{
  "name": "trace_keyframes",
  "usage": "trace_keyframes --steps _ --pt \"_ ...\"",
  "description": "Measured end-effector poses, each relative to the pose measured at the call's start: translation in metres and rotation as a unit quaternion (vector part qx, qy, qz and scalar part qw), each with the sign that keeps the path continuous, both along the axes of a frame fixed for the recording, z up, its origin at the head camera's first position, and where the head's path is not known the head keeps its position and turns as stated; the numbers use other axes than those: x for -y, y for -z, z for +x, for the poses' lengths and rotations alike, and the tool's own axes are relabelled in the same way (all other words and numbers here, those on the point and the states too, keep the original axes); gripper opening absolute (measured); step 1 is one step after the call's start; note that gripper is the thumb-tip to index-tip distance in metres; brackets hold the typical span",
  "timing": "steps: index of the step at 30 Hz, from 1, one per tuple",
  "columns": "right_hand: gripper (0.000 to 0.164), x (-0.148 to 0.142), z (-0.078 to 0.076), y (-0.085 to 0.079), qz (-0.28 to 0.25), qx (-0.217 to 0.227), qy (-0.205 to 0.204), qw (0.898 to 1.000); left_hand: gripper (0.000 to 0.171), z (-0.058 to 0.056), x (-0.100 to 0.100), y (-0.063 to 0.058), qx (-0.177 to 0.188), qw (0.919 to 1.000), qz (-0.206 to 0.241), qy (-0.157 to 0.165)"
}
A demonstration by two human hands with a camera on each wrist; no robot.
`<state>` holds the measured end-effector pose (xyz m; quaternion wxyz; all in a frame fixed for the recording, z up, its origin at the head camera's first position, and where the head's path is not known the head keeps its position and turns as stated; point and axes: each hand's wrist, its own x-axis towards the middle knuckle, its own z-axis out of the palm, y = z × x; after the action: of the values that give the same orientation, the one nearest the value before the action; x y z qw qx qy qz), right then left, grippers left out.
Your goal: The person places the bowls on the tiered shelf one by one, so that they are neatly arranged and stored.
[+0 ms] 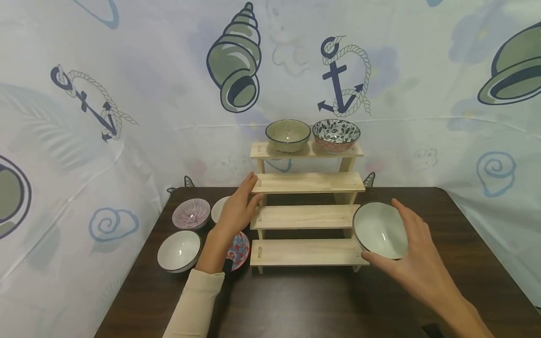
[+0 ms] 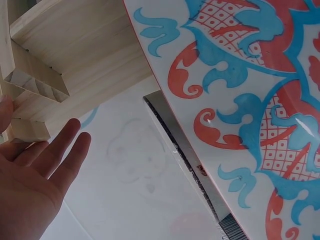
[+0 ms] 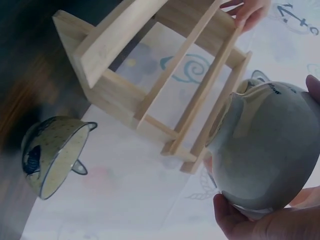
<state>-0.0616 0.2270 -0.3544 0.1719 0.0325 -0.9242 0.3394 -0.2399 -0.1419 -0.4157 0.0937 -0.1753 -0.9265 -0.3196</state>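
Note:
My right hand (image 1: 416, 251) holds a pale bowl (image 1: 380, 230) with a dark rim by its sides, thumb and fingers spread around it. The bowl is tilted, its inside towards the head view, just right of the lower steps. A wooden step shelf (image 1: 308, 217) of several tiers stands mid-table. My left hand (image 1: 234, 206) pinches the left end of its second tier from the top, with the other fingers (image 2: 75, 155) stretched out. On the top tier sit a speckled green bowl (image 1: 288, 136) and a bowl with a dark leaf pattern (image 1: 336, 135).
Left of the shelf on the dark table (image 1: 304, 305) are a purple striped bowl (image 1: 191, 213), a white bowl (image 1: 179, 251), another white bowl (image 1: 218, 209) and a red-blue patterned bowl (image 1: 239, 251), partly behind my left arm. A speckled bowl (image 3: 60, 155) shows in the right wrist view.

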Motion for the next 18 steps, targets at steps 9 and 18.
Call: trace_keyframes --steps 9,18 --pt "0.119 0.015 -0.009 -0.004 -0.003 0.002 -0.019 1.0 0.063 0.002 0.001 0.001 0.001 1.0 0.003 -0.002" --pt "0.119 0.025 -0.015 -0.006 -0.008 -0.007 -0.031 0.999 0.064 0.0 0.001 -0.001 0.007 1.0 0.0 0.001"
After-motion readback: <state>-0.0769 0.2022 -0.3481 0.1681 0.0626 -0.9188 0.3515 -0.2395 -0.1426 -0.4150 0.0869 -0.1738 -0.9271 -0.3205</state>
